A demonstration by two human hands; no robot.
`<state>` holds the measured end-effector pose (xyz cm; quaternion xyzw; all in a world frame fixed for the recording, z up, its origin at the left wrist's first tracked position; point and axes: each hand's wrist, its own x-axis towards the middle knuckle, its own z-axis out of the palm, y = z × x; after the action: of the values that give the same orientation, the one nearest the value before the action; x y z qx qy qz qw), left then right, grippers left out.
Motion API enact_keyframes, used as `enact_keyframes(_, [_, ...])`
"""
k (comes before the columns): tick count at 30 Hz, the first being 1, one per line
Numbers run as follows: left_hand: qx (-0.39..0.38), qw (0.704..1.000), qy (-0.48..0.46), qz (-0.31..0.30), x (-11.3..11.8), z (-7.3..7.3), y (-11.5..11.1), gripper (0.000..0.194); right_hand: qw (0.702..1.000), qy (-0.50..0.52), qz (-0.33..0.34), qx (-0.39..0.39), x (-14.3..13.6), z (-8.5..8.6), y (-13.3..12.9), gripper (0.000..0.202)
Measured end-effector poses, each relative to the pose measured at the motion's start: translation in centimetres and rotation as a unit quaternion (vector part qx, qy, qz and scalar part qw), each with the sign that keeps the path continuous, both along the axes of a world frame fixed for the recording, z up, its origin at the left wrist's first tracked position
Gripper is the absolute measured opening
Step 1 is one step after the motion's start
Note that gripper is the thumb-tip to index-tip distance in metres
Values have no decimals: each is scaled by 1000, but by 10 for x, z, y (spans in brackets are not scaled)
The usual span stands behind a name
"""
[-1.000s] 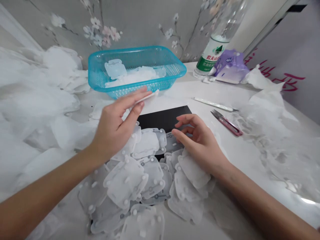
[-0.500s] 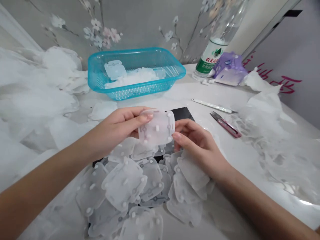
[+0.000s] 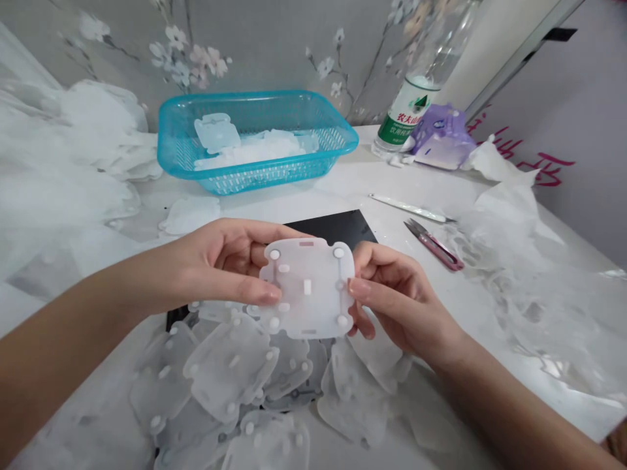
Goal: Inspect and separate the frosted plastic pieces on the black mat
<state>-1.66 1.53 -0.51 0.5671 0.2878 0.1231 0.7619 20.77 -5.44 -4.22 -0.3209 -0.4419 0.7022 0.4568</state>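
Note:
Between my two hands is a translucent white plastic plate (image 3: 308,307) with rounded corners, slots and small raised white knobs, its broad face turned toward me. My left hand (image 3: 220,264) grips its left edge, thumb in front and fingers behind. On the opposite edge, my right hand (image 3: 392,290) pinches the plate between thumb and fingers. Below it lies a loose heap of similar plates (image 3: 230,365), partly on a black flat sheet (image 3: 337,225). The held plate hides part of that sheet and heap.
A blue plastic basket (image 3: 259,173) holding more white pieces stands at the back. Right of it are a water bottle (image 3: 404,121), a purple packet (image 3: 443,134), a slim white-handled tool (image 3: 411,207) and pink thread snips (image 3: 435,247). White sheets (image 3: 63,163) pile up at left.
The plate has come closer and lower and now faces me more squarely. My left thumb has shifted down along its left edge. My right hand still holds the right edge.

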Motion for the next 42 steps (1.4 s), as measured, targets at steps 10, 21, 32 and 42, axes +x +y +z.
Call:
enact_keyframes(10, [10,999,32,31,4,1,-2,37,1000,-8,12,-14,0,-1,-1,16])
enact_keyframes(21, [-5,995,57,77,7,11,-12,35,999,17,18,-34,-1,-3,3,15])
enact_keyframes(32, [-7,999,-32,-43,-3,-1,0,39,999,1,11,-32,-3,-5,4,18])
enact_keyframes(42, [-31,998,-36,-33,-4,-6,6,29,999,-7,5,-43,-2,-8,4,17])
